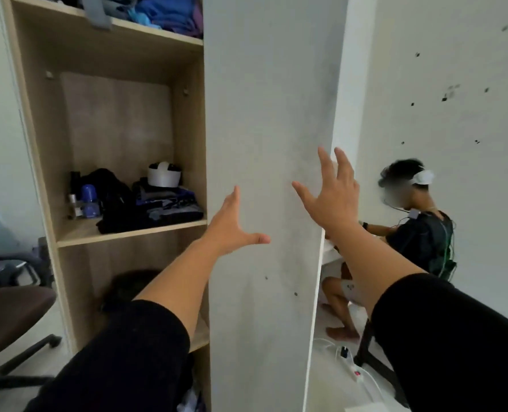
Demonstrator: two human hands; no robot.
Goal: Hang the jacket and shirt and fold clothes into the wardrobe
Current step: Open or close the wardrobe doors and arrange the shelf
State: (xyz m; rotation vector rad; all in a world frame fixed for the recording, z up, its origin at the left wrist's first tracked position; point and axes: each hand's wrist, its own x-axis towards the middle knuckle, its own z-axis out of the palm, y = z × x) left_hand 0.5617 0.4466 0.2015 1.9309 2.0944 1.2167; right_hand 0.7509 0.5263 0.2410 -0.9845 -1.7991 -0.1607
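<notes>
A wooden wardrobe (41, 150) stands open on the left, and its white door (264, 120) fills the middle of the view. Both my arms reach toward that door. My left hand (232, 224) is spread near the door's left edge, fingers straight and thumb out, holding nothing. Fingers splayed, my right hand (333, 194) hovers at the door's right edge, also holding nothing. Folded dark clothes (157, 209) lie on the middle shelf. Blue clothes (169, 16) are piled on the top shelf. A dark bundle (128, 289) sits on the lower shelf, partly behind my left arm.
A white cap-like object (164, 175) and small bottles (83, 200) share the middle shelf. A brown office chair (6, 319) stands at the lower left. Another person (419, 233) sits at the right by the white wall, with a power strip (356, 371) on the floor.
</notes>
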